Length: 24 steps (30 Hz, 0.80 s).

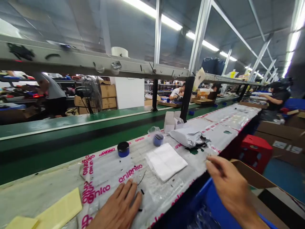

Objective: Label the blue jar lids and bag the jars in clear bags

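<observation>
My left hand (pixel 121 206) lies flat, palm down, on the plastic-covered workbench (pixel 105 165), fingers spread, beside small black bits and a thin black wire (pixel 142 178). My right hand (pixel 227 184) hovers over the bench's front edge above a blue bin (pixel 214 206), fingers loosely curled and holding nothing that I can see. A folded white cloth (pixel 165 160) lies between the two hands. Behind it stand a blue jar with a black lid (pixel 123 149) and a second blue jar (pixel 158 139) in clear wrap.
A grey plastic bag (pixel 188 136) and an open white box (pixel 172 121) lie further right. Yellow sheets (pixel 59 210) rest at the left. A green conveyor (pixel 71 127) runs behind the bench. A red crate (pixel 256 152), cardboard boxes (pixel 281 136) and other workers are nearby.
</observation>
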Available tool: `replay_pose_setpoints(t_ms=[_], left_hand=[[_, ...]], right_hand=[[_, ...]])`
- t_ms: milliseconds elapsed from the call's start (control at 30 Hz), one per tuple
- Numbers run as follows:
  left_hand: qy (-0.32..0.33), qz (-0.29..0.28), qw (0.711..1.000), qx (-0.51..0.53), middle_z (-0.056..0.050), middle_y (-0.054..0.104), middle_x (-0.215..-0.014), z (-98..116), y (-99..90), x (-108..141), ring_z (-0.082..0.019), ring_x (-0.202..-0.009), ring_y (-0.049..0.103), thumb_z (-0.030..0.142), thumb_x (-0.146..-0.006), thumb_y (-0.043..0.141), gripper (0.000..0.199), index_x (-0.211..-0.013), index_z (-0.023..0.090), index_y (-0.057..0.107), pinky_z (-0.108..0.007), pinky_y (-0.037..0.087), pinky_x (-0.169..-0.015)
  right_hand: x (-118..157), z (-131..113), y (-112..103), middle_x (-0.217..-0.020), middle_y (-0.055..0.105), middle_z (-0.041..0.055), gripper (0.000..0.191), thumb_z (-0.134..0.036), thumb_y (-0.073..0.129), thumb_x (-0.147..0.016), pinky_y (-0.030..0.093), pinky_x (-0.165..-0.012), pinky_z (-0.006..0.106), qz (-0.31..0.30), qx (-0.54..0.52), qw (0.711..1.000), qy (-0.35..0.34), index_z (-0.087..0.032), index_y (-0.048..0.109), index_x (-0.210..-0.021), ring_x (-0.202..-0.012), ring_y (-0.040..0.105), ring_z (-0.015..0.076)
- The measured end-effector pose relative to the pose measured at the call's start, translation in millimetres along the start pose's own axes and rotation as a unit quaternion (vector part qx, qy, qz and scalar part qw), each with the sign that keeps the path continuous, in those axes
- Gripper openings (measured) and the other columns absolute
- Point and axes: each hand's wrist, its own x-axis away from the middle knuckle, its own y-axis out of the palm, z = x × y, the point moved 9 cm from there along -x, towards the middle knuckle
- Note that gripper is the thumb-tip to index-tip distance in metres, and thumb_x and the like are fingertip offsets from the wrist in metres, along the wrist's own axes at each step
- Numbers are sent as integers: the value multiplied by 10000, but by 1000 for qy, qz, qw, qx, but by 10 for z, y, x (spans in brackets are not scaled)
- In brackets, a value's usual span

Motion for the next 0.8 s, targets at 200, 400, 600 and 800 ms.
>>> replay_pose_setpoints(t_ms=[200,400,600,800], left_hand=[[-10,-62,997,40,-222,404,-1536,-61,132,-70,-411,-1424,364,248,-968,495,522,-1481,155,465,-569,399,-1144],[7,58,996,60,-239,306,-1589,-32,199,77,-431,-1462,305,596,-921,534,766,-1525,149,386,-616,354,-1159],[45,199,979,-4,-192,513,-1483,-30,130,102,-383,-1354,499,648,-928,479,686,-1425,178,524,-530,415,-1117],[43,235,971,-31,-129,449,-1549,-68,200,121,-361,-1381,468,632,-875,530,724,-1481,251,420,-535,356,-1150]], right_hand=[[-867,-1150,1529,-1308,592,203,613,-484,781,-756,445,-995,562,-158,-5,986,-48,-141,592,-1228,-1205,557,397],[-1056,-1167,2008,-1112,669,57,242,-351,670,-951,565,-855,430,-212,-53,974,54,-157,654,-1094,-974,661,221],[-966,-915,1169,-875,659,2,213,-312,521,-1033,575,-685,255,-134,-211,962,108,-126,623,-1055,-755,668,118],[-220,-320,-380,-825,658,7,325,-475,735,-857,575,-613,221,-39,-289,947,136,-158,689,-915,-700,638,122]])
